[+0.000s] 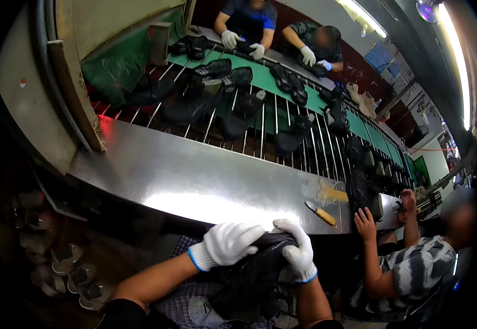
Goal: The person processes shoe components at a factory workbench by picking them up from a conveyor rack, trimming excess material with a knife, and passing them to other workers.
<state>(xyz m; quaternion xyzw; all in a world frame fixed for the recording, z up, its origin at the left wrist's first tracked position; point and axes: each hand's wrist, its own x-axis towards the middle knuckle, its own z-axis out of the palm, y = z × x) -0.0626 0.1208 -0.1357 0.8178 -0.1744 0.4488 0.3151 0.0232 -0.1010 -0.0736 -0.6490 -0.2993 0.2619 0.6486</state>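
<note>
Both my hands wear white knit gloves with blue cuffs. Just in front of the steel ledge, above my lap, they hold what looks like a black shoe. Its lower part blends into the dark, so its full shape is hard to make out. My left hand lies over its left side, fingers bent onto it. On the other side my right hand grips the rim, fingers along the top and thumb turned inward. A short knife with a yellow handle lies on the ledge, ahead and to the right.
Beyond the ledge runs a rod conveyor carrying several black shoes, with a green belt behind. Two gloved people work across it. At right, a bare-handed person reaches toward black shoes. Pale shoes stand low at left.
</note>
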